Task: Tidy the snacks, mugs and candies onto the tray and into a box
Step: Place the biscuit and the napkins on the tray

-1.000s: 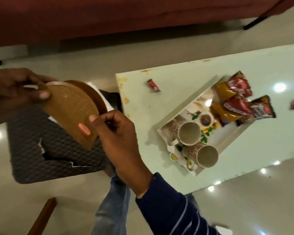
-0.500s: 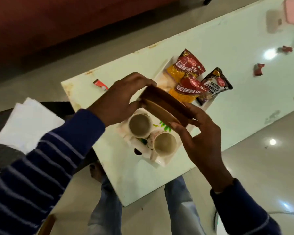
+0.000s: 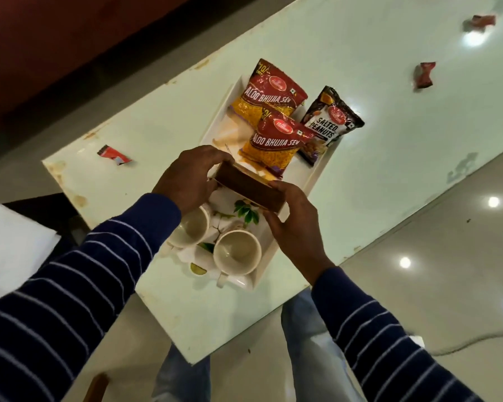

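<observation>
While both hands clasp the brown box (image 3: 249, 188) at its two ends, it hangs tilted just above the middle of the white tray (image 3: 317, 175); the left hand (image 3: 190, 177) curls its fingers over the far-left end, the right hand (image 3: 295, 219) wraps the near-right end from below, neither one spread. Whether the box is open or lidded cannot be told from this angle. Tray state: two mugs (image 3: 237, 252) stand mouth-up at the near end, two Aloo Bhujia Sev packets (image 3: 269, 95) overlap at the far end, the Salted Peanuts packet (image 3: 330, 123) leans over the tray's right rim. Judgement: snacks and mugs look done. Left to do: three wrapped candies lie loose on the table (image 3: 389, 117), one red candy (image 3: 114, 155) near the left corner, another candy (image 3: 424, 75) well apart on the right, and a third far candy (image 3: 481, 21) near the top edge. None is boxed as far as can be seen. Against half a second ago: the box sits lower and nearer the tray, same two-handed hold; a second ago it was off to the left over a patterned seat, its round woven-look face turned to the camera.
</observation>
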Demonstrator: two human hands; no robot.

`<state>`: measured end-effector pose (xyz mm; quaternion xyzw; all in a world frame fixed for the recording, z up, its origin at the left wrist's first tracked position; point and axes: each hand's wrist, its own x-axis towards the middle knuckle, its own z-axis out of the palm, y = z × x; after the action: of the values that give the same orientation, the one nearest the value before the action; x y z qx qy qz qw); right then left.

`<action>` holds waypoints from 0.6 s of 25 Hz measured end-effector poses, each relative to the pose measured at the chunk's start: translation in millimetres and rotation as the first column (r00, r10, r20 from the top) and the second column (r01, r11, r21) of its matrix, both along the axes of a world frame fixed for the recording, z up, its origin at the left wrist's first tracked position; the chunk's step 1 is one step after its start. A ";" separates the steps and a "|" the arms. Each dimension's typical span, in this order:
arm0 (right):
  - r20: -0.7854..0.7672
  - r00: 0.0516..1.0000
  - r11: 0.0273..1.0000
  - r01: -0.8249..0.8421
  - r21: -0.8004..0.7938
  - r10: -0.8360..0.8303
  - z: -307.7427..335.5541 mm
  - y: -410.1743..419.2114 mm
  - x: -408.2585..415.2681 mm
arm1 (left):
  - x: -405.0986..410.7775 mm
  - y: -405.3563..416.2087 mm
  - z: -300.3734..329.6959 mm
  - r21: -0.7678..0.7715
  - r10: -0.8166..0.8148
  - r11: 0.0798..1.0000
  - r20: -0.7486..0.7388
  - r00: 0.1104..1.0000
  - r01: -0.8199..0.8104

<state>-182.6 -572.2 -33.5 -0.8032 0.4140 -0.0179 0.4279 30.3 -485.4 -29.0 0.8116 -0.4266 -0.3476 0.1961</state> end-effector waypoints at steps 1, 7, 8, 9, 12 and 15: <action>-0.007 1.000 1.000 0.020 0.013 -0.020 -4.0 -1.7 -0.8 | -1.4 -2.5 -2.1 -0.010 0.002 1.000 -0.001 1.000 -0.002; -0.046 0.999 1.000 0.015 0.007 -0.015 -17.3 -4.1 -1.2 | 2.6 -0.9 -10.6 -0.015 0.024 1.000 -0.014 1.000 -0.025; -0.059 0.998 1.000 0.001 0.003 0.000 -16.7 -5.4 -1.4 | 4.7 4.0 -6.0 -0.025 0.035 0.999 -0.028 0.999 -0.036; -0.071 0.997 1.000 -0.011 0.004 0.011 -12.9 -6.4 -1.2 | 7.0 12.6 0.4 -0.056 0.066 0.996 -0.036 0.997 -0.068; 0.049 0.998 0.992 0.032 -0.118 -0.026 11.7 -3.3 3.7 | 19.8 66.4 23.7 -0.204 0.293 0.935 -0.010 0.956 -0.289; 0.210 0.976 0.958 0.118 -0.261 -0.063 44.6 13.1 18.1 | 33.8 142.8 43.4 -0.272 0.589 0.790 0.091 0.803 -0.549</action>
<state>-164.5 -559.2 11.1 -0.8285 0.3993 -0.1747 0.3516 64.0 -342.6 14.4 0.9004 -0.2144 -0.1491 0.3480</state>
